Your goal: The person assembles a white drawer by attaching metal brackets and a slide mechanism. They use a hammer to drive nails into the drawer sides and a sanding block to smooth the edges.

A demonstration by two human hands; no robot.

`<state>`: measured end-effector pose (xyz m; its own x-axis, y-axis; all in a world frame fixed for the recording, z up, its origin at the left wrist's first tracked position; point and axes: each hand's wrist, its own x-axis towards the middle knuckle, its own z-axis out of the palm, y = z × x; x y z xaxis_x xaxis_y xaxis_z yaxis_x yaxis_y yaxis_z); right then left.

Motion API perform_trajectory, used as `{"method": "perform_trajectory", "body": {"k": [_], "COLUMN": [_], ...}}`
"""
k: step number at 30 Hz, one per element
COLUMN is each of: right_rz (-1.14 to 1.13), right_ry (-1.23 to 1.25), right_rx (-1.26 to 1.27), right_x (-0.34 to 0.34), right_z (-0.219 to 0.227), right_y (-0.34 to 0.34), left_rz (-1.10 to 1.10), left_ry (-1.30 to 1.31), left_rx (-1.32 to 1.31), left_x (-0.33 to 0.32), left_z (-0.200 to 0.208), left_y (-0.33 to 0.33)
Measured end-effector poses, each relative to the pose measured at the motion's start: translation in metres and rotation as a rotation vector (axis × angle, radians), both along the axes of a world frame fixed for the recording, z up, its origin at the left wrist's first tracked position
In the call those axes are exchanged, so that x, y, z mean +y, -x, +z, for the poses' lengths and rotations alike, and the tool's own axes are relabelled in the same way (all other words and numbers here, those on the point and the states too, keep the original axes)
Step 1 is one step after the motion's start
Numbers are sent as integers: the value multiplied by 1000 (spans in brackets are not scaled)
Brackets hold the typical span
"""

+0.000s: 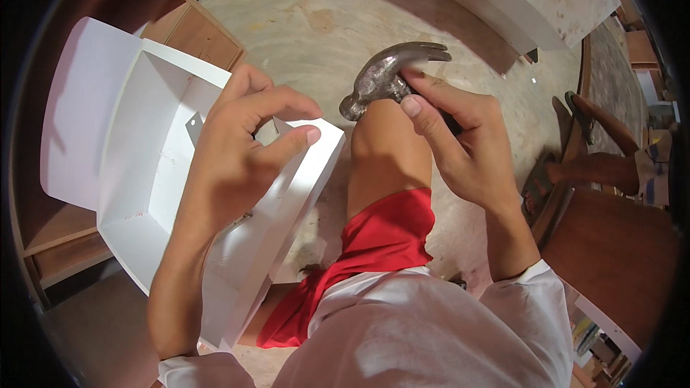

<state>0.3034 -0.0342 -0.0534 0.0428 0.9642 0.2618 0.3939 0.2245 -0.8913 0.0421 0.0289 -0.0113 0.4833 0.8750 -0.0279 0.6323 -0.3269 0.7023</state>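
Observation:
A claw hammer (pixel 381 79) with a worn dark metal head is above my bare knee, its claw pointing right. My right hand (pixel 467 136) is closed on it close under the head, thumb and index finger beside the metal; most of the handle is hidden. To the left, a white box-like drawer (pixel 129 233) lies tilted against my leg, with a small metal bracket (pixel 192 128) inside. Over its near side hovers my left hand (pixel 244 136), fingers curved. A small gap separates its thumb and index fingertips, and nothing shows between them.
A brown wooden cabinet (pixel 198 36) stands behind the drawer at left. At the far side is a long white panel (pixel 460 0) on the stained floor (pixel 302 7). Another person's legs (pixel 593 172) are at right, near a brown board (pixel 611 259).

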Motion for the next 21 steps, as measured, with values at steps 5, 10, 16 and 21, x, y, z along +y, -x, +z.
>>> {"method": "perform_trajectory", "body": {"k": [5, 10, 16, 21], "right_rz": [9, 47, 126, 106], "right_ry": [-158, -256, -265, -260], "right_rx": [-139, -401, -548, -618], "right_x": [1, -9, -15, -17], "right_z": [7, 40, 55, 62], "right_y": [-1, 0, 18, 21], "left_rz": [-17, -66, -130, -208], "left_ry": [-25, -7, 34, 93], "left_rx": [-10, -45, -117, -121], "left_x": [-2, 8, 9, 18], "left_z": [-3, -2, -10, -15], "left_y": [-6, 4, 15, 24]}}
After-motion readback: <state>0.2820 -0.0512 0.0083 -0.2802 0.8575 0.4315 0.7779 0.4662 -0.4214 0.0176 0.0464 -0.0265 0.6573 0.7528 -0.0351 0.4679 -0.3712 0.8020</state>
